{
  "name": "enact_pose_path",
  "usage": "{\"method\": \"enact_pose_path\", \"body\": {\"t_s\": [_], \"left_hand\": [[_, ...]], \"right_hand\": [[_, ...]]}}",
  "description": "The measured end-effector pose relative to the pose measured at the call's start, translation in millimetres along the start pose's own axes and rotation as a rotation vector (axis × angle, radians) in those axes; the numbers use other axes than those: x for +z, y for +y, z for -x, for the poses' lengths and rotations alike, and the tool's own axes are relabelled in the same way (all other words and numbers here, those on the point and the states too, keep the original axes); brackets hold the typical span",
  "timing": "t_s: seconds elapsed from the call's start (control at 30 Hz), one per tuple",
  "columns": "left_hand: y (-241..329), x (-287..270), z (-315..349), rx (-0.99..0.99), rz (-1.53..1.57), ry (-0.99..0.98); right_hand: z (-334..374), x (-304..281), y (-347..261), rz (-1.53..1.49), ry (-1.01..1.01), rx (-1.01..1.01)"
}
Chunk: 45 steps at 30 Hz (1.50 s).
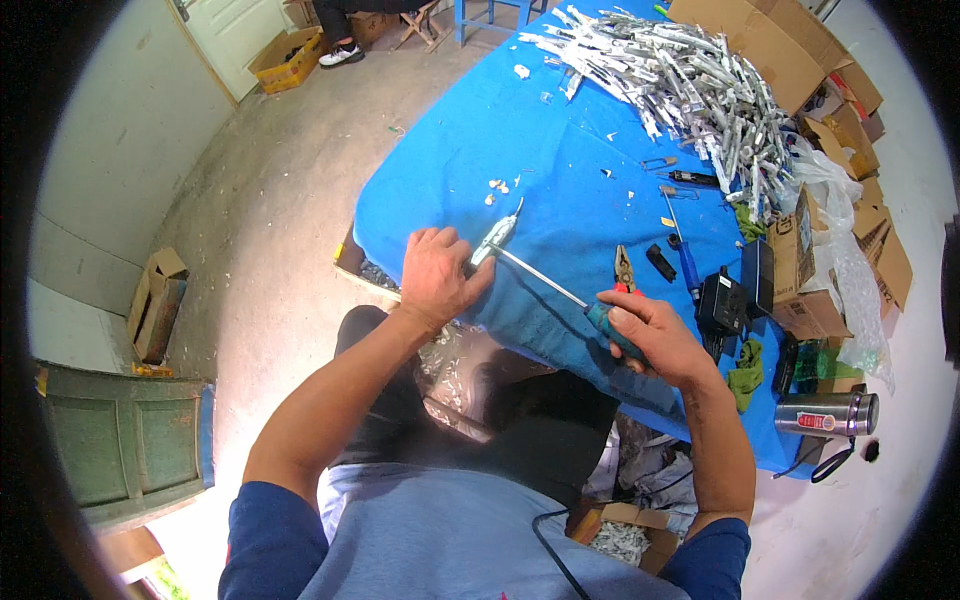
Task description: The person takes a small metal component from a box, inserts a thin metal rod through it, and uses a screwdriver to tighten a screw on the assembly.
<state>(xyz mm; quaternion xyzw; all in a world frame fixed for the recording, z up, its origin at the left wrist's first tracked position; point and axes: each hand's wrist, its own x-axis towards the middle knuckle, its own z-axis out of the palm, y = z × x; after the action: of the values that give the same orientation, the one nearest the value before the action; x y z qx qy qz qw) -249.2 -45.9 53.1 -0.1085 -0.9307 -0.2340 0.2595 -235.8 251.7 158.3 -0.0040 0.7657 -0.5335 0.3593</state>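
My left hand (440, 270) is closed on the lower end of a slim white piece (496, 235) with a thin curved tip, at the table's near left edge. Its exact kind I cannot make out. In my right hand (655, 335) is a screwdriver (545, 276), gripped by its teal handle, with the shaft pointing left. The shaft's end meets the white piece just beside my left fingers. Pliers (624, 268) with red handles lie just beyond my right hand. A few small pale bits (497, 187) are scattered on the blue cloth (430, 180) beyond the white piece.
A large heap of slim white-grey pieces (690, 85) covers the far right. A blue-handled screwdriver (689, 270), black adapter (722, 303), green rag (745, 375) and steel flask (825, 412) line the right side. Cardboard boxes (800, 265) stand behind. A seated person's leg (335, 25) shows far off.
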Motion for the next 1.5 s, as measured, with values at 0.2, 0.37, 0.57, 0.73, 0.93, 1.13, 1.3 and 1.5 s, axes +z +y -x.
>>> {"method": "enact_pose_path", "body": {"t_s": [0.2, 0.37, 0.57, 0.73, 0.93, 1.13, 1.3, 1.5], "left_hand": [[2, -2, 2, -0.018, -0.006, 0.041], [19, -1, 12, -0.087, 0.100, -0.006], [64, -14, 40, -0.156, 0.181, -0.045], [85, -15, 74, -0.067, 0.220, -0.044], [97, -27, 87, -0.068, 0.303, -0.188], [101, -60, 94, -0.174, 0.495, -0.550], [104, -67, 102, -0.126, 0.597, -0.465], [45, -71, 106, -0.463, 0.818, -0.492]], "right_hand": [[3, 26, 7, 0.406, 0.386, -0.275], [-34, 72, 25, -0.024, 0.482, -0.374], [-55, 135, 27, -0.399, 0.643, -0.376], [-52, 153, 45, -0.380, 0.748, -0.410], [-38, 150, 61, -0.332, 0.682, -0.393], [-2, 130, 56, -0.656, 0.420, -0.477], [19, 103, 51, -0.603, 0.202, -0.394], [56, 85, 47, -0.252, 0.047, -0.352]]}}
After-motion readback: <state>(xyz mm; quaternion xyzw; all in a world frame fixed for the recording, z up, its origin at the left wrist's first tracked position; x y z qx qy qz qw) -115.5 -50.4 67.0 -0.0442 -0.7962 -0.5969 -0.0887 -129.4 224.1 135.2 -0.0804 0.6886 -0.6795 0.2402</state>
